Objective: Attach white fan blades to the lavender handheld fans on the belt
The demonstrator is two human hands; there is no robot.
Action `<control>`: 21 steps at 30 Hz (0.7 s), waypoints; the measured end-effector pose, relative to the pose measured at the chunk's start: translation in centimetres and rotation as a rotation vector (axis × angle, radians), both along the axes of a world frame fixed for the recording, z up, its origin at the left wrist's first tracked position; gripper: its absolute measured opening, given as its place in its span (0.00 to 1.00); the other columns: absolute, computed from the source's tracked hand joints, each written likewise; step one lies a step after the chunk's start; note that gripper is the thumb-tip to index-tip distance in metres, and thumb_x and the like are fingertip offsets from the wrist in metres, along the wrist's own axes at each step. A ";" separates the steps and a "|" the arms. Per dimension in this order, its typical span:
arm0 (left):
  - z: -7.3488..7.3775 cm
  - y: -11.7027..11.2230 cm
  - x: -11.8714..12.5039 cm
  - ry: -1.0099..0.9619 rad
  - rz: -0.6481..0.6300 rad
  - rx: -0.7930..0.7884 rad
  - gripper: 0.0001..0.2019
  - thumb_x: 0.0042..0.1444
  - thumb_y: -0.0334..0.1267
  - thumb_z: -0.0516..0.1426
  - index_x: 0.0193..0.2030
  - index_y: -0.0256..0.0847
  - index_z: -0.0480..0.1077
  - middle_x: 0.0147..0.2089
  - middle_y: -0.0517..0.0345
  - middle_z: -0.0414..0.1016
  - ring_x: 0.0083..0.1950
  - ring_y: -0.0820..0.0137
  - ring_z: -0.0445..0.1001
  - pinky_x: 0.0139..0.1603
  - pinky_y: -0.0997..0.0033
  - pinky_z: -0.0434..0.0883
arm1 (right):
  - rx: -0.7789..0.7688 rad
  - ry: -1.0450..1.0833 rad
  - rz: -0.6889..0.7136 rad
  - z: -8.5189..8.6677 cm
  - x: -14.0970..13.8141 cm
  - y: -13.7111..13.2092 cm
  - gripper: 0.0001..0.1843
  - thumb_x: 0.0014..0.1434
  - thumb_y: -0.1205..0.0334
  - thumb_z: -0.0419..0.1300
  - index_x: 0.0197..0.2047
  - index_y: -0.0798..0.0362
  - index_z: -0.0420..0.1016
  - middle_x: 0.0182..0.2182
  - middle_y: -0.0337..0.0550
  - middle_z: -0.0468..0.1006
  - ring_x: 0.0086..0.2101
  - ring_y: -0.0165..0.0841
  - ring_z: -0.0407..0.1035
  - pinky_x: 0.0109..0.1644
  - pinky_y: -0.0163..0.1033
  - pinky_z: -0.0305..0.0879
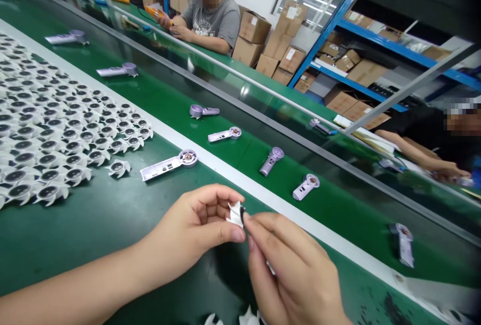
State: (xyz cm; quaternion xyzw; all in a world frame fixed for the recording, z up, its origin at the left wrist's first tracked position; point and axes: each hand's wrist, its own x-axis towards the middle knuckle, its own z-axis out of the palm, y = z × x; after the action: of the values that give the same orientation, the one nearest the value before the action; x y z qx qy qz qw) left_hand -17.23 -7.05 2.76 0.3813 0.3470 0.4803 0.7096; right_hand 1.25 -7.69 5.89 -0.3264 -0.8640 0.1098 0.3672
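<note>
White plastic fan impeller (235,214) is sitting in the left hand (191,224), gripped between thumb and curled fingers just above the green bench (112,260), while the right hand (285,265) is holding a narrow pinch on its dark hub (243,213). Along the bench, a heap of matching impellers (48,134) is lying left of the hands, lilac fan housings (169,164) are lying farther along, and a co-worker (210,19) is sitting beyond it.
</note>
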 end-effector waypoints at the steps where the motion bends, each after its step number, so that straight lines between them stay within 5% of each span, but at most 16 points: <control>1: 0.1 0.2 -0.2 0.025 0.025 0.015 0.14 0.51 0.31 0.67 0.44 0.44 0.74 0.33 0.64 0.78 0.36 0.76 0.75 0.39 0.79 0.73 | 0.060 -0.039 0.046 0.2 0.1 0.6 0.20 0.55 0.78 0.57 0.50 0.54 0.74 0.37 0.48 0.78 0.35 0.35 0.73 0.37 0.40 0.70; 3: 0.4 0.8 -0.8 0.081 0.110 0.044 0.14 0.52 0.32 0.67 0.45 0.45 0.74 0.35 0.63 0.77 0.37 0.75 0.74 0.41 0.78 0.73 | 0.151 -0.102 0.090 0.4 0.0 3.2 0.17 0.55 0.76 0.57 0.46 0.53 0.75 0.35 0.46 0.79 0.35 0.36 0.73 0.38 0.42 0.69; 5: 0.6 1.4 -1.5 0.103 0.197 0.071 0.14 0.53 0.34 0.67 0.47 0.46 0.74 0.37 0.63 0.76 0.39 0.76 0.73 0.42 0.79 0.73 | 0.110 -0.147 -0.016 0.2 -0.9 7.7 0.14 0.57 0.72 0.57 0.45 0.52 0.75 0.36 0.44 0.79 0.37 0.37 0.74 0.42 0.43 0.70; 8: 0.7 1.9 -2.4 0.051 0.216 0.097 0.13 0.55 0.37 0.66 0.48 0.48 0.75 0.39 0.62 0.73 0.40 0.75 0.72 0.44 0.77 0.73 | -0.204 -0.249 -0.269 -1.2 -4.0 16.4 0.27 0.56 0.67 0.60 0.60 0.57 0.67 0.47 0.53 0.76 0.48 0.45 0.71 0.54 0.51 0.68; 10: 0.6 2.0 -2.7 -0.008 0.184 0.117 0.14 0.55 0.39 0.66 0.49 0.50 0.75 0.40 0.61 0.73 0.40 0.75 0.71 0.44 0.76 0.73 | -0.281 -0.286 -0.250 -2.7 -6.5 21.7 0.34 0.54 0.67 0.65 0.63 0.59 0.63 0.54 0.59 0.71 0.50 0.45 0.70 0.55 0.51 0.68; 13: 0.6 1.8 -2.8 -0.082 0.136 0.133 0.16 0.53 0.40 0.68 0.49 0.51 0.76 0.40 0.60 0.72 0.39 0.75 0.71 0.42 0.77 0.73 | -0.361 -0.320 -0.144 -4.4 -9.3 26.4 0.22 0.62 0.60 0.63 0.58 0.56 0.68 0.55 0.51 0.71 0.50 0.41 0.70 0.53 0.52 0.70; 17: 0.9 1.4 -2.8 -0.135 0.108 0.130 0.17 0.50 0.40 0.69 0.47 0.50 0.77 0.40 0.59 0.72 0.38 0.75 0.70 0.40 0.77 0.73 | -0.400 -0.315 -0.041 -4.1 -9.1 25.4 0.21 0.60 0.61 0.65 0.55 0.56 0.70 0.47 0.47 0.76 0.44 0.38 0.73 0.49 0.48 0.71; 21: 1.6 1.0 -2.8 -0.140 0.090 0.128 0.16 0.50 0.42 0.69 0.47 0.50 0.78 0.40 0.59 0.71 0.36 0.75 0.70 0.38 0.78 0.73 | -0.353 -0.240 -0.018 -0.9 -5.0 19.0 0.35 0.53 0.67 0.66 0.63 0.52 0.60 0.39 0.41 0.78 0.36 0.34 0.73 0.45 0.42 0.69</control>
State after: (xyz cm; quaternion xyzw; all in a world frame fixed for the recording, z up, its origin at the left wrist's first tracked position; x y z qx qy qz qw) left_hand -20.05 -6.07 4.34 0.3754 0.2822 0.5583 0.6839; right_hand -3.77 11.28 4.99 -0.4041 -0.8659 0.2164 0.2000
